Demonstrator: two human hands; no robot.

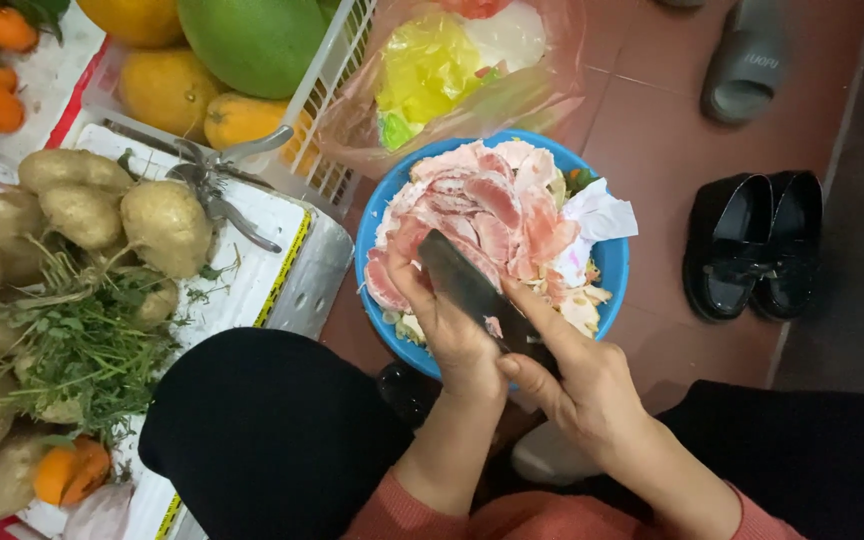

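Note:
My right hand grips the handle of a dark broad-bladed knife, index finger laid along its back. My left hand is cupped under the blade, fingers curled up at the pink peel; whether it holds a piece of fruit is hidden. Both hands hover over the near edge of a blue basin heaped with pink pomelo peel, pale scraps and white tissue. My knees in black trousers frame the basin.
Left: a white foam box carrying brown tubers, greens and metal shears. A white crate holds green and yellow fruit. Behind the basin lies a plastic bag. Black shoes and a grey slipper sit on the red tiles.

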